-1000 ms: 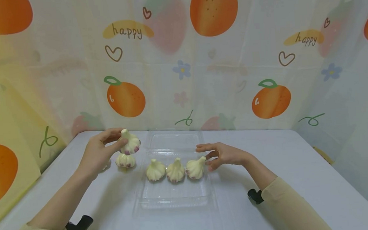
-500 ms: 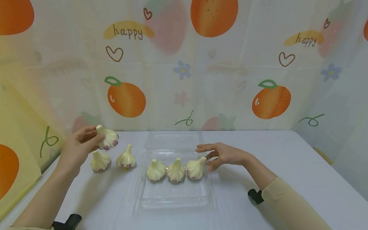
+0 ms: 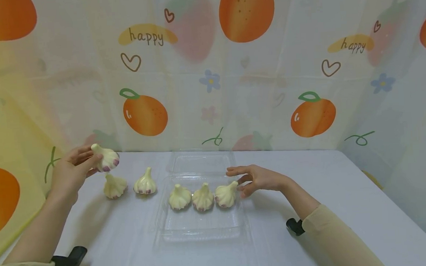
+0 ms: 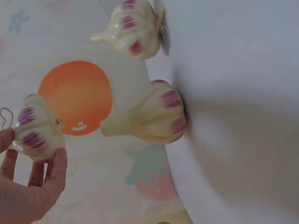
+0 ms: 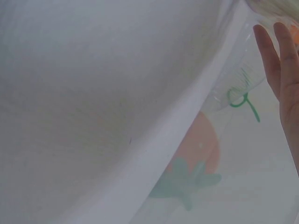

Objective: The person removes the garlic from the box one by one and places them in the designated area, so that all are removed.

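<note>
At the far left of the head view, my left hand (image 3: pixel 68 169) pinches a garlic bulb (image 3: pixel 107 159) between thumb and fingers, in the air above the table. Below it two more bulbs stand on the cloth, a near-left one (image 3: pixel 115 187) and one to its right (image 3: pixel 145 183). A clear plastic container (image 3: pixel 204 223) lies with its lid folded back. Inside, a left bulb (image 3: pixel 180 197), a middle bulb (image 3: pixel 203 198) and a right bulb (image 3: pixel 226 195) form a row. My right hand (image 3: pixel 261 178) is at the container's right side, fingers loosely bent; contact with the right bulb is unclear.
The container's lid (image 3: pixel 202 163) extends toward the back of the white table (image 3: pixel 304 192). A fruit-printed curtain (image 3: pixel 248 106) hangs behind the table's rear edge. Black wrist cameras, such as the left camera (image 3: pixel 70 259), stick out below both forearms.
My left hand has carried the garlic bulb leftward, from above the table bulbs to their far left, uncovering both of them. The right hand stays in place.
</note>
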{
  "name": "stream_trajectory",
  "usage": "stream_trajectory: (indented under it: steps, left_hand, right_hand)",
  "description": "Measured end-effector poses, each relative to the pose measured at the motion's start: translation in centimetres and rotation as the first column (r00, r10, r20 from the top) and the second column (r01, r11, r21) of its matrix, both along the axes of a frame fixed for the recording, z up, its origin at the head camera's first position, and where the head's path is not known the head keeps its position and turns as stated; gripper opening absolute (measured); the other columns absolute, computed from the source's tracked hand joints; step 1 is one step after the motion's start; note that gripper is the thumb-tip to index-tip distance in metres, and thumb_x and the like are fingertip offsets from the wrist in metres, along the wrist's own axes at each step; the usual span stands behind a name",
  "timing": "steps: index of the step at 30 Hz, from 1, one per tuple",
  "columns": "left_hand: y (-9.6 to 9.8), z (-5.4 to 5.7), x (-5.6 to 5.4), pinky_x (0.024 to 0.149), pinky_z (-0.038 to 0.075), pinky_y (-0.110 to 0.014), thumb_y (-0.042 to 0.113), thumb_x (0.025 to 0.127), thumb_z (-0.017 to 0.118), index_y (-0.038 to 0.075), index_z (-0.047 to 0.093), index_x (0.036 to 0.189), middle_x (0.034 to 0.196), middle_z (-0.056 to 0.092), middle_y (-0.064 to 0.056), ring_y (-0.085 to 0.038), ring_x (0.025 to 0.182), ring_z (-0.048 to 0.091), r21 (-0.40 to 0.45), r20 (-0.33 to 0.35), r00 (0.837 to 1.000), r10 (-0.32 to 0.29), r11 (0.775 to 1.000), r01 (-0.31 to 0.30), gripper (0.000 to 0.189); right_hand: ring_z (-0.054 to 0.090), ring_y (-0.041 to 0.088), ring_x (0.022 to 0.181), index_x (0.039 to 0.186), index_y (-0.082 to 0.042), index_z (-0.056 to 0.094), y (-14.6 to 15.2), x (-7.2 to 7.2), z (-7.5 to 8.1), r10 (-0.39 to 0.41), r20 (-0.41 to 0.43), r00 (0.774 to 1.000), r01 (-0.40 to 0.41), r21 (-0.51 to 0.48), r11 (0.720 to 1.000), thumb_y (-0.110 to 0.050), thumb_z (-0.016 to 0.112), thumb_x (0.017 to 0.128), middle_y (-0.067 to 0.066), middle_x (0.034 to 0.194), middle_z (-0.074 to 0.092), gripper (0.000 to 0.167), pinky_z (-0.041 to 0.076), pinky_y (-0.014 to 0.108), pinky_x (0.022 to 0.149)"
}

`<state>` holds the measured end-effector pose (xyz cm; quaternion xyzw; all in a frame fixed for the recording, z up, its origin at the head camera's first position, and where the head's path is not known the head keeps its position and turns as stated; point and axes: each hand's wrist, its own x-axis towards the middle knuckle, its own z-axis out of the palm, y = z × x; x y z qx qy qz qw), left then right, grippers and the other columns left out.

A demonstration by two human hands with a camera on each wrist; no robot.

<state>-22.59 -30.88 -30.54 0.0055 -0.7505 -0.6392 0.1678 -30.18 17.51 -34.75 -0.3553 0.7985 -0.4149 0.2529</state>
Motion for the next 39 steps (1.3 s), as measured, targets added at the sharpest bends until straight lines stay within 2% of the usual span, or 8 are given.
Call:
stream_trajectory:
  steps: [4, 6, 14, 19, 25, 28, 36, 39]
  left_hand:
    - [-0.5, -0.3, -0.1, 0.066, 0.054, -0.008, 0.025, 0.094, 0.067, 0.035, 0.059, 0.11, 0.091, 0.056, 0.03, 0.017, 0.078, 0.058, -0.143, 0.057, 0.992, 0.113, 0.984, -0.104, 0.02]
    - [-0.9, -0.5, -0.2, 0.066, 0.053, -0.007, 0.027, 0.094, 0.066, 0.034, 0.059, 0.11, 0.089, 0.055, 0.031, 0.018, 0.077, 0.057, -0.175, 0.08, 0.985, 0.154, 0.975, -0.138, 0.019]
    - [-2.2, -1.3, -0.7, 0.06, 0.053, -0.009, 0.023, 0.093, 0.067, 0.032, 0.062, 0.108, 0.077, 0.057, 0.036, 0.016, 0.067, 0.059, -0.113, 0.134, 0.961, 0.24, 0.968, -0.226, 0.019]
    - [-2.6, -1.6, -0.8, 0.059, 0.052, -0.01, 0.028, 0.093, 0.066, 0.033, 0.06, 0.106, 0.071, 0.054, 0.038, 0.013, 0.062, 0.058, -0.186, 0.185, 0.932, 0.312, 0.942, -0.279, 0.015]
    - [-3.1, -2.3, -1.0, 0.054, 0.047, -0.015, 0.034, 0.094, 0.062, 0.008, 0.057, 0.132, 0.06, 0.046, 0.044, 0.008, 0.054, 0.057, -0.349, 0.199, 0.904, 0.379, 0.889, -0.297, 0.047]
    - [-3.3, -2.7, -1.1, 0.051, 0.044, -0.017, 0.032, 0.094, 0.06, 0.002, 0.052, 0.138, 0.057, 0.042, 0.044, 0.007, 0.051, 0.056, -0.384, 0.198, 0.893, 0.404, 0.87, -0.308, 0.054]
    - [-3.9, -3.5, -1.1, 0.053, 0.049, -0.015, 0.024, 0.093, 0.062, 0.003, 0.055, 0.127, 0.057, 0.047, 0.04, 0.004, 0.049, 0.058, -0.286, 0.229, 0.898, 0.375, 0.908, -0.306, 0.04]
    - [-4.2, -3.8, -1.3, 0.051, 0.05, -0.016, 0.022, 0.093, 0.062, -0.003, 0.051, 0.133, 0.057, 0.045, 0.04, 0.004, 0.049, 0.057, -0.278, 0.237, 0.896, 0.374, 0.91, -0.307, 0.048]
  right_hand:
    - [0.047, 0.041, 0.136, 0.151, -0.003, 0.037, 0.0, 0.0, 0.0, -0.001, 0.002, 1.0, 0.001, -0.003, 1.0, -0.013, 0.073, 0.082, 0.016, 0.166, 0.02, 0.078, 0.047, 0.05, 0.108]
    - [0.047, 0.041, 0.135, 0.151, -0.004, 0.037, 0.0, 0.0, 0.0, -0.001, 0.003, 1.0, 0.001, -0.004, 1.0, -0.013, 0.073, 0.082, 0.016, 0.165, 0.02, 0.078, 0.047, 0.05, 0.109]
    - [0.047, 0.041, 0.136, 0.151, -0.002, 0.036, -0.1, 0.0, 0.0, 0.004, 0.003, 1.0, -0.004, -0.004, 1.0, -0.011, 0.072, 0.083, 0.016, 0.166, 0.019, 0.078, 0.046, 0.051, 0.109]
    - [0.046, 0.042, 0.136, 0.151, -0.001, 0.035, -0.1, 0.0, 0.0, 0.003, 0.005, 1.0, -0.003, -0.013, 1.0, -0.009, 0.072, 0.083, 0.017, 0.166, 0.019, 0.078, 0.045, 0.052, 0.11]
    - [0.046, 0.041, 0.136, 0.151, -0.001, 0.035, -0.1, 0.0, 0.0, 0.003, 0.005, 1.0, -0.003, -0.014, 1.0, -0.011, 0.073, 0.082, 0.016, 0.166, 0.019, 0.079, 0.045, 0.052, 0.11]
    - [0.046, 0.042, 0.136, 0.151, -0.001, 0.036, -0.1, 0.1, 0.0, 0.003, 0.004, 1.0, -0.003, -0.017, 1.0, -0.01, 0.073, 0.083, 0.016, 0.166, 0.019, 0.078, 0.045, 0.052, 0.11]
    - [0.046, 0.043, 0.136, 0.151, -0.001, 0.036, -0.1, 0.2, 0.1, 0.001, 0.004, 1.0, -0.001, -0.017, 1.0, -0.008, 0.072, 0.084, 0.017, 0.166, 0.019, 0.077, 0.044, 0.052, 0.111]
    - [0.046, 0.043, 0.136, 0.151, -0.001, 0.035, -0.1, 0.2, 0.1, 0.002, 0.003, 1.0, -0.002, -0.019, 1.0, -0.006, 0.071, 0.084, 0.017, 0.165, 0.019, 0.076, 0.044, 0.053, 0.111]
